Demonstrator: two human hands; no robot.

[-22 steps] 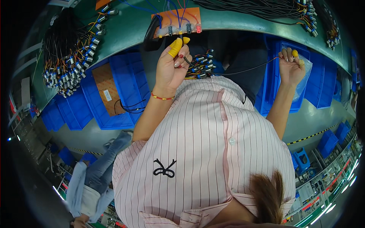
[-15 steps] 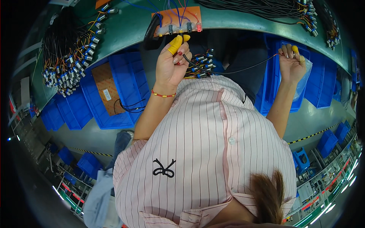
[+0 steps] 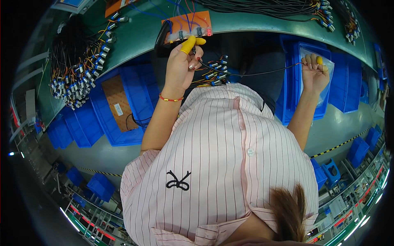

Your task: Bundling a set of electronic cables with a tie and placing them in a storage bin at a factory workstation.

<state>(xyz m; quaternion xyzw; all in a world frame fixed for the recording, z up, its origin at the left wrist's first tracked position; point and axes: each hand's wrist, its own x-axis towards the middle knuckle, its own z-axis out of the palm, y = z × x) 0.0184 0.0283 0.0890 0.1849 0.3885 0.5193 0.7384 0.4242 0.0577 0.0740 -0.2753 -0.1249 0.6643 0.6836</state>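
Left hand [image 3: 182, 65], yellow finger cots on, pinching one end of thin black flexible wire [image 3: 250, 74]; right hand [image 3: 314, 69] gripping other end over clear plastic bag [image 3: 324, 78] in blue plastic bin [image 3: 293, 82]; wire stretching taut between hands; judging light, limp, kink-prone, best held near ends

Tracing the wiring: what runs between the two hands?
In the head view, a thin black wire stretches from the left hand to the right hand.

The clear bag [image 3: 324, 78] is partly hidden behind the right hand [image 3: 314, 74]; its contents cannot be made out.
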